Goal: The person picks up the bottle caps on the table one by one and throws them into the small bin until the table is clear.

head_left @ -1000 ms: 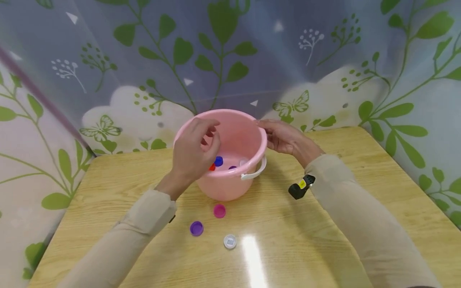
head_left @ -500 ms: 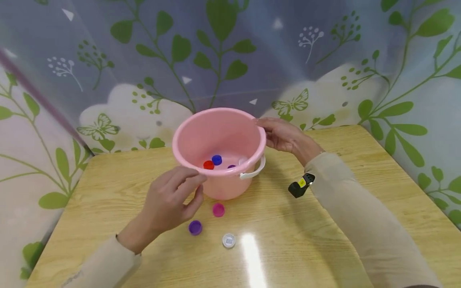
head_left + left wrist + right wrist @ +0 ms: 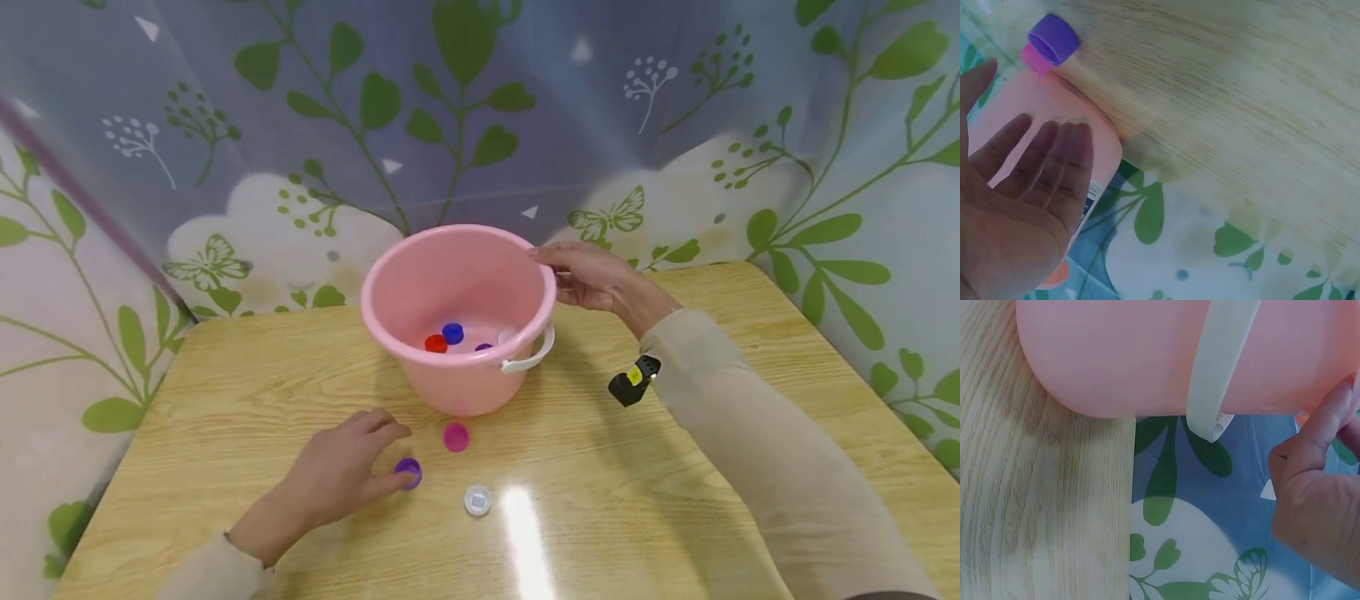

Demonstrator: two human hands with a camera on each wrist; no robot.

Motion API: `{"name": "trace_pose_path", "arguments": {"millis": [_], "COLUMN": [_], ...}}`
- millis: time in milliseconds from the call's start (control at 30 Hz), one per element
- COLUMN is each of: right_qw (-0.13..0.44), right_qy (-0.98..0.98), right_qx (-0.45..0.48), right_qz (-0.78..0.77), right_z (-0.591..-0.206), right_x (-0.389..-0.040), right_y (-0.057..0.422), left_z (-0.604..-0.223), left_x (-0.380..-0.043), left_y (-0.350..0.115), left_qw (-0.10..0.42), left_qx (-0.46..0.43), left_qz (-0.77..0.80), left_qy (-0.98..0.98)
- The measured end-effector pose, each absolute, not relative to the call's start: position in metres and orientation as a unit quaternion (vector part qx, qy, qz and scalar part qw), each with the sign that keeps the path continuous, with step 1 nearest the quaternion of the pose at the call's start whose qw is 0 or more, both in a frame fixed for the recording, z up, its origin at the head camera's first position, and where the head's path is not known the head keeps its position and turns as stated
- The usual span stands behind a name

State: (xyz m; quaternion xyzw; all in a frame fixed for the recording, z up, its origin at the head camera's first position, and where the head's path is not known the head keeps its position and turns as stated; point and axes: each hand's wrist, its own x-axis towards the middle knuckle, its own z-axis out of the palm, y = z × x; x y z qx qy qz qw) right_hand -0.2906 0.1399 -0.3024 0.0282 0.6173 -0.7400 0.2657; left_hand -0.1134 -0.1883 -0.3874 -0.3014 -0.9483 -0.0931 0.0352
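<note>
A pink bucket stands upright on the table with a few bottle caps inside, among them a red cap and a blue cap. My right hand pinches the bucket's rim on the right side; the right wrist view shows the thumb against the wall below it. In front of the bucket, my left hand reaches low over the table, fingers spread. Its thumb tip overlaps a purple cap in the head view; contact cannot be told. A pink cap and a white cap lie nearby.
The bucket's white handle hangs down on its front right side. Behind the wooden table rises a wall covering printed with leaves and butterflies. A black wrist camera sits under the right sleeve.
My left hand has moved from over the bucket, down and towards the front left, to the purple cap. My right hand has stayed at the bucket's rim.
</note>
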Motion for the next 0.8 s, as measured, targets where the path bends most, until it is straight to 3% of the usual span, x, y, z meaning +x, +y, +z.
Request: {"name": "trace_pose_path", "arguments": {"millis": [533,800], "right_qw": [0.264,0.26], "right_qy": [0.632,0.631], "right_qx": [0.036,0.041], "right_qz": [-0.727,-0.729], "right_z": [-0.3,-0.3], "right_x": [-0.289,-0.289], "right_y": [0.139,0.138], "left_z": [-0.402,-0.408], "left_x": [-0.106,-0.106], "left_y": [-0.174,-0.169], "left_qw": [-0.03,0.018], "left_qx": [-0.297,-0.328], "left_qz": [-0.092,-0.091], "left_qy": [-0.95,-0.94]}}
